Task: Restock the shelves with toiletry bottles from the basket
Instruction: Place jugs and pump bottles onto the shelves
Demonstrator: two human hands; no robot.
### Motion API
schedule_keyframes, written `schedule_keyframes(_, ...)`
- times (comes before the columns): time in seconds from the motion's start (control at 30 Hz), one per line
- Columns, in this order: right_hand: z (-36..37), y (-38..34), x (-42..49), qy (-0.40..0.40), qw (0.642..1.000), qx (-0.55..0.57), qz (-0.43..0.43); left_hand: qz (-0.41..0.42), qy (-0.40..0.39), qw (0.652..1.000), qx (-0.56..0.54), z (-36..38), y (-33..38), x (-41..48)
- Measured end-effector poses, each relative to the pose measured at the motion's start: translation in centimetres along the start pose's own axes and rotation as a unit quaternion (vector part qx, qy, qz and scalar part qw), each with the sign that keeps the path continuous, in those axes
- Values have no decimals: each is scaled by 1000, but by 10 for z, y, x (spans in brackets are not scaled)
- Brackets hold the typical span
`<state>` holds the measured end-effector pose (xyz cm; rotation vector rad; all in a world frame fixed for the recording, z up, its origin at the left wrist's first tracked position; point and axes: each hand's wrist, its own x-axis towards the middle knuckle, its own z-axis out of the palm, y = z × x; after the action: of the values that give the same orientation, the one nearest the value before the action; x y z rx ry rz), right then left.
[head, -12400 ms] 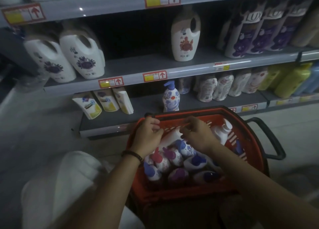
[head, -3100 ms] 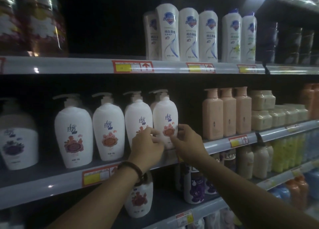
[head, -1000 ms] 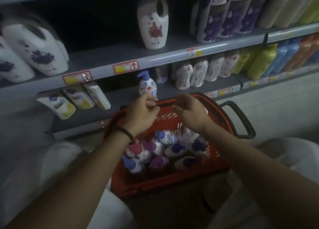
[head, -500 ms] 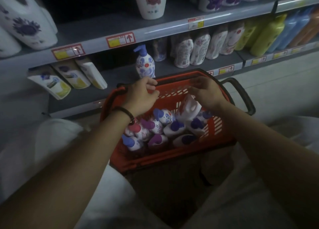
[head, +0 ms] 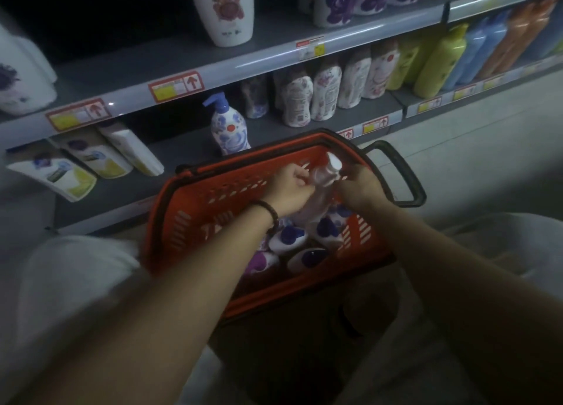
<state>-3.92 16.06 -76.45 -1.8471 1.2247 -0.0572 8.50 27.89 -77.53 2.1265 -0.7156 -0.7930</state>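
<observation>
Clearly the restocking is only partly done, and most of it looks to be ahead. The orange basket sits on the floor in front of the shelving, just before the person's knees, and it holds a cluster of white pump bottles with purple and blue tops, packed close together on its floor; I can count at least five, though the arms hide part of the pile. One pale bottle is raised out of that cluster, tilted with its white cap toward the far rim, low over the basket and not yet near any shelf. The left hand is curled round its body from one side, and the right hand closes on it from the other, so both hands are together on this one bottle; how the right fingers lie behind it is not plain. On the bottom shelf, directly beyond the basket, a single blue-and-white pump bottle stands upright with bare shelf on its left, which I judge to be the gap waiting for the matching bottles. The shelf above carries one tall white bottle with a red flower and much bare board beside it. Leaning refill pouches fill the bottom shelf's left end. What is left, then, is placing the lifted bottle and emptying the rest.
</observation>
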Motion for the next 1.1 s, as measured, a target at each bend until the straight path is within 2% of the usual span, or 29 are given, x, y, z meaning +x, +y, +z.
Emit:
schedule_keyframes(0.17,11,10,14,-25,1000,6,13,-12,-60,996,62,44,-3,14)
schedule_keyframes(0.3,21,15,24,-39,998,20,41,-24,-47,993,101,67,-12,22)
schedule_keyframes(0.43,29,24,31,-74,997,16,31,-25,-35,991,126,71,-12,19)
schedule_keyframes(0.67,40,22,36,-146,977,115,101,-17,-71,992,103,68,-15,14)
schedule_keyframes(0.8,43,21,42,-143,967,158,141,1,-105,992,66,59,-13,11)
schedule_keyframes(0.97,44,19,41,-130,967,166,142,-11,-134,991,14,46,-13,10)
schedule_keyframes(1.1,45,20,43,-134,970,149,135,-18,-161,987,13,38,-15,12)
